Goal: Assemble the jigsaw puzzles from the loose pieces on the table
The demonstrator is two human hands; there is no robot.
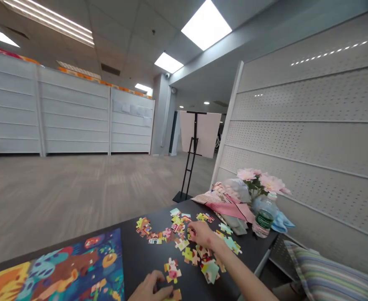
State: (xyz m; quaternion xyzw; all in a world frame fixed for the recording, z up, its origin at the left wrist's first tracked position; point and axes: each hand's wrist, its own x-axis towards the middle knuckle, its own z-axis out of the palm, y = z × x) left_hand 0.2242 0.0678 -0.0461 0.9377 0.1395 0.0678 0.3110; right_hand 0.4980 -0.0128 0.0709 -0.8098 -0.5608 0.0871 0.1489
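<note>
My right hand reaches into a loose spread of jigsaw pieces on the dark table. Its fingers are closed in a pinch on a red and yellow puzzle piece, partly hidden by the fingertips. At the bottom edge, my left hand lies low with bent fingers apart, its fingertips against a yellowish-orange puzzle piece cut off by the frame. Just above that, a few joined pieces with a pink animal lie flat. More pieces lie beside and under my right forearm.
A colourful animal picture covers the table's left side. At the right stand a water bottle, pink flowers and crumpled cloths. A striped cushion is at lower right. Beyond the table stands an easel.
</note>
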